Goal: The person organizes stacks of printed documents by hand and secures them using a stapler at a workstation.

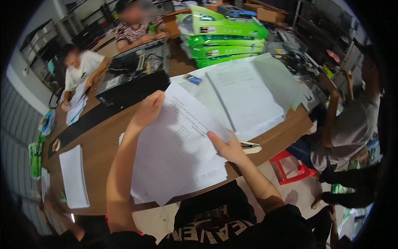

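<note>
Between both hands I hold printed paper sheets [174,137], tilted above more loose sheets [214,176] at the table's front edge. My left hand [149,107] grips their upper left edge. At the right edge, my right hand [228,146] pinches them with the thumb on top. Just beyond my right hand lies a white-handled stapler-like tool [250,147], partly hidden. A thick stack of printed paper [245,96] rests behind the sheets on a large pale wrapper [270,71]. Near it is a small blue box [193,79].
An opened computer case [133,71] stands at the back left. Green plastic packs [225,40] are piled behind the paper stack. Another paper stack [74,177] lies left on the wooden table [105,133]. People sit around it. A red stool [290,168] stands at the right.
</note>
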The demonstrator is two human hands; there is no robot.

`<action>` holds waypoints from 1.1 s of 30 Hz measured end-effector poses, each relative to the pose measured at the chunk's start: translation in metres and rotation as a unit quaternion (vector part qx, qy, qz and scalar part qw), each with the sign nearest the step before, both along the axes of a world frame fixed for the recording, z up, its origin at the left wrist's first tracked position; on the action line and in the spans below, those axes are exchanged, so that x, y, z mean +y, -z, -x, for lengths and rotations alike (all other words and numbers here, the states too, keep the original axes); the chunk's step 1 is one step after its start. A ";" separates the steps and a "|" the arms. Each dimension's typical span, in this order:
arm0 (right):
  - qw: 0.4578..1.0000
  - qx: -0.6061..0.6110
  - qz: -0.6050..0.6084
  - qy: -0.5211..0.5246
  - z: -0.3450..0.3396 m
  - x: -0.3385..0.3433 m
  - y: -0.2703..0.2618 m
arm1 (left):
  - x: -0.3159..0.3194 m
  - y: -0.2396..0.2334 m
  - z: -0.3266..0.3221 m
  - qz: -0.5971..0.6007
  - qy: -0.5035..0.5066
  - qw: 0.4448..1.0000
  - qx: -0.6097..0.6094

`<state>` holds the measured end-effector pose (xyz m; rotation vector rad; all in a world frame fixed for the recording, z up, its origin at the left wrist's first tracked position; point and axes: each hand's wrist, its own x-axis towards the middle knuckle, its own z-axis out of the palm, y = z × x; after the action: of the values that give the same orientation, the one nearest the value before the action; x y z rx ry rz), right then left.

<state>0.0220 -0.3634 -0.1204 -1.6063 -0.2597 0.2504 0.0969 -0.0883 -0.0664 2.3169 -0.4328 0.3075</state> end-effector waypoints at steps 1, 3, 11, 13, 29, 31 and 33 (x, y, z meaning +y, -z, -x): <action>1.000 -0.001 -0.004 0.021 0.002 0.000 0.000 | -0.013 0.002 -0.003 0.019 -0.032 0.999 -0.008; 1.000 -0.002 -0.011 0.014 0.006 -0.002 -0.005 | -0.023 0.007 -0.013 0.015 -0.017 1.000 -0.018; 0.981 -0.150 -0.111 -0.046 -0.053 -0.044 -0.014 | -0.016 0.043 -0.055 -0.002 0.151 0.984 0.097; 0.989 -0.141 -0.035 -0.030 -0.090 -0.045 -0.006 | -0.044 0.036 -0.045 -0.007 0.149 0.978 0.148; 0.933 0.020 -0.302 -0.196 -0.115 0.017 0.003 | -0.046 0.028 -0.022 0.055 0.160 0.959 0.230; 0.932 -0.009 -0.311 -0.188 -0.116 0.019 0.009 | -0.057 0.019 -0.016 0.071 0.186 0.953 0.230; 0.933 0.020 -0.316 -0.172 -0.113 0.024 0.005 | -0.055 0.021 -0.017 0.087 0.204 0.949 0.225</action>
<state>0.1351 -0.3394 -0.1255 -0.9095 -0.5334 0.4194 0.1140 -0.1438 -0.0872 1.9821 -0.6067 -0.3654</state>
